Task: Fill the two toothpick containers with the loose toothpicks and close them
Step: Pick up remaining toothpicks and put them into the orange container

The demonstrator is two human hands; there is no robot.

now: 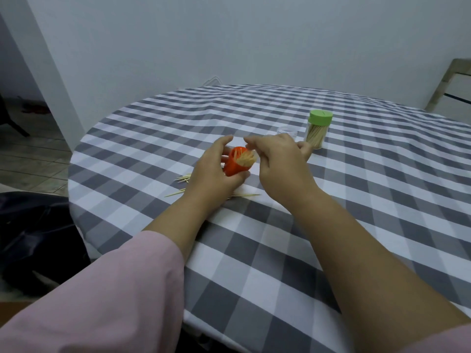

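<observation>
My left hand [212,171] grips an orange toothpick container [234,163], tilted with its open mouth toward the right. A bundle of toothpicks [246,159] sticks out of that mouth. My right hand [277,161] is at the mouth, its fingers curled and touching the toothpick tips. A clear container with a green lid [318,128] stands upright to the right, shut and full of toothpicks. A few loose toothpicks [182,178] lie on the cloth under and left of my left hand, more loose toothpicks [244,195] between my wrists.
A round table carries a grey and white checked cloth [280,250]. A small clear cap or cup [287,130] sits just behind my right hand. A wooden chair [451,85] stands at the far right. A dark bag [33,238] lies on the left.
</observation>
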